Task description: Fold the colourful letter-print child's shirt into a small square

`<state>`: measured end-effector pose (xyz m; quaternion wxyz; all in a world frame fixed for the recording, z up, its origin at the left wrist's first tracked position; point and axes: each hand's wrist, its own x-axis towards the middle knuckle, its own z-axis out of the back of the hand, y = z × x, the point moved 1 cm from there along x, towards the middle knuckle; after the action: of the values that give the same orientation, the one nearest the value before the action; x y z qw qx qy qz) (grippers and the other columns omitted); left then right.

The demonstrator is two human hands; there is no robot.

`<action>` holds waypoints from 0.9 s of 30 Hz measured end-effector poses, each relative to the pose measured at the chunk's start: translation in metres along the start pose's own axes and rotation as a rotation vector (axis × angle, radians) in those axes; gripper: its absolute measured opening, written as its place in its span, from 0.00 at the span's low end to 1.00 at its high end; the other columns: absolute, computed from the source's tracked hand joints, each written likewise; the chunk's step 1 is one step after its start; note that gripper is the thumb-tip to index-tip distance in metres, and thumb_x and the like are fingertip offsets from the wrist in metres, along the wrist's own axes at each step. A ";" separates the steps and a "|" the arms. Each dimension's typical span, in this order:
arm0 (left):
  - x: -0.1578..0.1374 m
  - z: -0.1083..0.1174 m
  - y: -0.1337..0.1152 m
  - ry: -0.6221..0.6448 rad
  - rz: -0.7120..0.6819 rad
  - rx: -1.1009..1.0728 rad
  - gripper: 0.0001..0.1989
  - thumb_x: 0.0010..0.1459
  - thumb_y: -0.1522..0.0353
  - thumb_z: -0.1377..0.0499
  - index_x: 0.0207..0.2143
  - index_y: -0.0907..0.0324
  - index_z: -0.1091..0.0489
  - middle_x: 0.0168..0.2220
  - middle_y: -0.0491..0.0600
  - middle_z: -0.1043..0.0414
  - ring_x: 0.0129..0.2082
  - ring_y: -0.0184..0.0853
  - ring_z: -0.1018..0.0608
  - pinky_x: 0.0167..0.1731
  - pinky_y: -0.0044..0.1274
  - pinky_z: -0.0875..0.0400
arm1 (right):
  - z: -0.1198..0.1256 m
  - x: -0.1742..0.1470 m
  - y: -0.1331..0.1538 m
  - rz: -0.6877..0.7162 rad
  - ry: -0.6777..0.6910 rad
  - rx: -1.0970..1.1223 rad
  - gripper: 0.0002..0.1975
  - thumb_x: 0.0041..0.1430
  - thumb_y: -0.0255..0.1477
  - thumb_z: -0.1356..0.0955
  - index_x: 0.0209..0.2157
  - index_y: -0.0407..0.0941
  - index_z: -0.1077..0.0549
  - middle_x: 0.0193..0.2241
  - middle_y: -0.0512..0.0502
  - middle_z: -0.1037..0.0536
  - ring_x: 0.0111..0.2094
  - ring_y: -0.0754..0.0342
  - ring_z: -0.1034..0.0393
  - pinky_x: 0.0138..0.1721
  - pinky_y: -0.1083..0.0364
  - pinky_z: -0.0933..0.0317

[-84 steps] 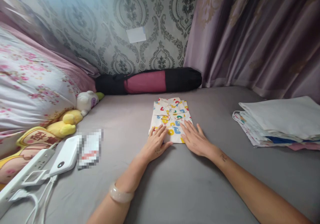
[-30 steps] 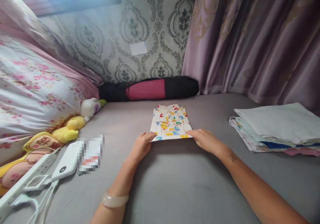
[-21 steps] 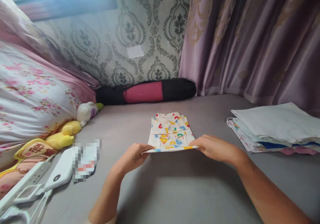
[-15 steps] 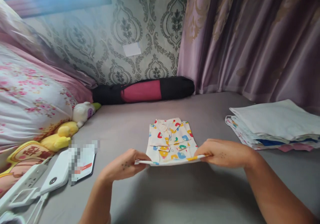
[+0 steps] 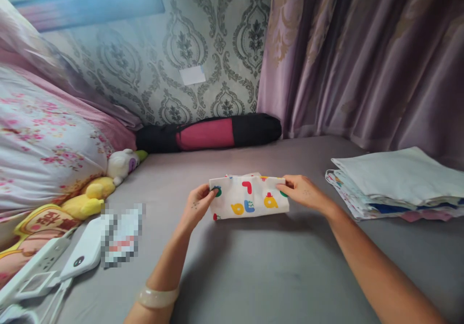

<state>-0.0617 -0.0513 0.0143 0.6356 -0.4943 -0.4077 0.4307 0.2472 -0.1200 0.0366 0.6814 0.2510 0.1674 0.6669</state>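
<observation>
A small white shirt point(image 5: 253, 201) with colourful printed shapes lies folded in the middle of the bed, its lower part turned up over the front. My left hand point(image 5: 198, 202) pinches the left end of the folded edge between thumb and fingers. At the opposite end, my right hand point(image 5: 299, 191) grips the same edge, thumb on the near side. Only a strip of the collar shows behind the fold; the buttons and pocket area are hidden.
To the right is a stack of folded clothes point(image 5: 395, 179). A black and red long bag point(image 5: 206, 133) lies along the wall. On the left are plush toys point(image 5: 123, 163), a white power bank point(image 5: 85, 246), a blurred-out flat item point(image 5: 123, 237) and a power strip point(image 5: 39, 263).
Both hands have lifted the shirt's near edge and carried it away from me, folding it up over the front. The printed outer side now faces me, and most of the collar is covered.
</observation>
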 end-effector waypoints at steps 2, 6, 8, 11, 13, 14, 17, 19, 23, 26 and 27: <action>0.011 -0.006 0.007 -0.091 -0.015 0.057 0.17 0.51 0.57 0.42 0.32 0.63 0.29 0.27 0.48 0.28 0.27 0.32 0.27 0.26 0.20 0.36 | -0.011 0.006 -0.006 -0.022 -0.103 0.024 0.17 0.57 0.42 0.39 0.23 0.45 0.34 0.21 0.53 0.31 0.24 0.58 0.41 0.24 0.59 0.52; 0.027 -0.019 0.020 -0.236 -0.045 0.224 0.16 0.55 0.57 0.47 0.27 0.61 0.31 0.22 0.44 0.33 0.22 0.29 0.32 0.22 0.19 0.41 | -0.028 0.021 -0.014 -0.039 -0.189 0.066 0.17 0.59 0.41 0.41 0.25 0.45 0.32 0.22 0.52 0.29 0.25 0.58 0.40 0.25 0.59 0.51; 0.033 -0.024 0.024 -0.292 -0.042 0.311 0.15 0.56 0.59 0.48 0.25 0.60 0.33 0.20 0.42 0.36 0.21 0.28 0.33 0.23 0.19 0.43 | -0.033 0.031 -0.017 -0.050 -0.206 0.065 0.17 0.59 0.39 0.42 0.26 0.44 0.31 0.22 0.52 0.29 0.24 0.57 0.40 0.26 0.59 0.50; 0.041 -0.030 0.027 -0.348 -0.037 0.452 0.14 0.58 0.62 0.50 0.23 0.58 0.37 0.19 0.42 0.40 0.21 0.29 0.36 0.24 0.20 0.44 | -0.038 0.046 -0.019 -0.096 -0.193 0.024 0.16 0.60 0.37 0.42 0.27 0.44 0.30 0.22 0.51 0.28 0.25 0.57 0.39 0.26 0.59 0.50; 0.046 -0.033 0.030 -0.366 -0.034 0.534 0.13 0.59 0.64 0.51 0.23 0.58 0.38 0.19 0.42 0.39 0.22 0.29 0.36 0.25 0.21 0.45 | -0.042 0.054 -0.019 -0.155 -0.157 -0.031 0.15 0.60 0.35 0.41 0.29 0.43 0.29 0.25 0.48 0.26 0.26 0.56 0.36 0.26 0.59 0.49; 0.048 -0.034 0.032 -0.372 -0.028 0.571 0.13 0.60 0.64 0.51 0.23 0.58 0.38 0.20 0.43 0.38 0.23 0.30 0.35 0.25 0.21 0.45 | -0.044 0.056 -0.018 -0.190 -0.141 -0.067 0.15 0.60 0.34 0.41 0.31 0.43 0.28 0.27 0.47 0.24 0.27 0.55 0.34 0.27 0.59 0.48; 0.053 -0.038 0.042 -0.374 0.000 0.670 0.13 0.62 0.66 0.52 0.25 0.58 0.37 0.23 0.45 0.33 0.25 0.31 0.33 0.26 0.22 0.45 | -0.051 0.057 -0.013 -0.283 -0.116 -0.178 0.16 0.63 0.35 0.42 0.36 0.43 0.26 0.34 0.42 0.22 0.34 0.53 0.30 0.30 0.58 0.46; 0.055 -0.039 0.049 -0.370 0.008 0.723 0.12 0.63 0.66 0.53 0.27 0.58 0.36 0.26 0.47 0.31 0.26 0.32 0.31 0.27 0.22 0.46 | -0.057 0.055 -0.009 -0.312 -0.127 -0.236 0.17 0.64 0.35 0.44 0.39 0.44 0.27 0.37 0.40 0.22 0.37 0.51 0.29 0.32 0.57 0.45; 0.057 -0.041 0.054 -0.358 0.007 0.804 0.12 0.65 0.66 0.55 0.31 0.57 0.36 0.30 0.50 0.29 0.29 0.33 0.29 0.27 0.23 0.46 | -0.068 0.051 -0.005 -0.335 -0.155 -0.308 0.19 0.66 0.36 0.46 0.43 0.44 0.28 0.40 0.39 0.23 0.40 0.49 0.28 0.34 0.56 0.43; 0.057 -0.042 0.053 -0.346 0.017 0.854 0.12 0.65 0.66 0.55 0.32 0.58 0.35 0.32 0.50 0.28 0.30 0.33 0.28 0.27 0.23 0.44 | -0.073 0.051 -0.004 -0.336 -0.157 -0.349 0.20 0.67 0.36 0.47 0.44 0.43 0.29 0.41 0.37 0.24 0.41 0.49 0.28 0.36 0.55 0.42; 0.057 -0.042 0.053 -0.348 0.021 0.869 0.12 0.65 0.66 0.55 0.32 0.58 0.35 0.32 0.51 0.29 0.31 0.33 0.28 0.28 0.23 0.44 | -0.074 0.051 -0.004 -0.337 -0.161 -0.363 0.20 0.67 0.35 0.47 0.44 0.43 0.29 0.42 0.37 0.24 0.41 0.49 0.28 0.37 0.55 0.41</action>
<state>-0.0124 -0.0012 -0.0399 0.7014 -0.1070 -0.2849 0.6445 0.2114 -0.0603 -0.0208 0.8277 0.1455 0.0298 0.5411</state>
